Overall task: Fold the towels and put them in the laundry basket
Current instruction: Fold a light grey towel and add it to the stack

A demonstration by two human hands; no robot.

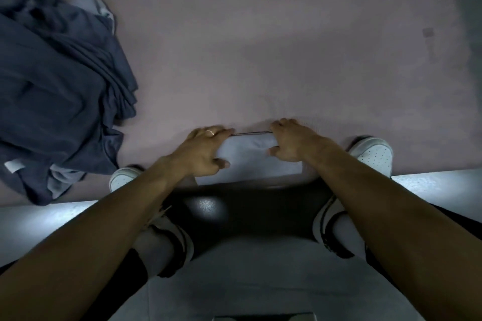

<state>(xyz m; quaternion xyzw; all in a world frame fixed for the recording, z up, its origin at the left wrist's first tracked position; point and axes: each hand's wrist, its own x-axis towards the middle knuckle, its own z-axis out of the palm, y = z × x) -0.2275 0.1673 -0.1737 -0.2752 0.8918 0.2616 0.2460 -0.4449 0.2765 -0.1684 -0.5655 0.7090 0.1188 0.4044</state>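
Pale towel (249,161) lies folded on the pink mat (260,60), btwn the shoes. Left hand (202,150) & right hand (292,142) each pinch its far edge. Prob light, soft, floppy; best held at corners w/ both hands. Dark towel pile (57,81) waits at left.

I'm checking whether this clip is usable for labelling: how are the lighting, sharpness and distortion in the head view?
Head view: dim and flat, with a soft glare patch on the dark surface between the shoes; blocky softness over the pink mat; wide-angle stretch on the forearms; both hands, left hand and right hand, gripping the light towel, stay readable; the dark towel pile loses detail in shadow.
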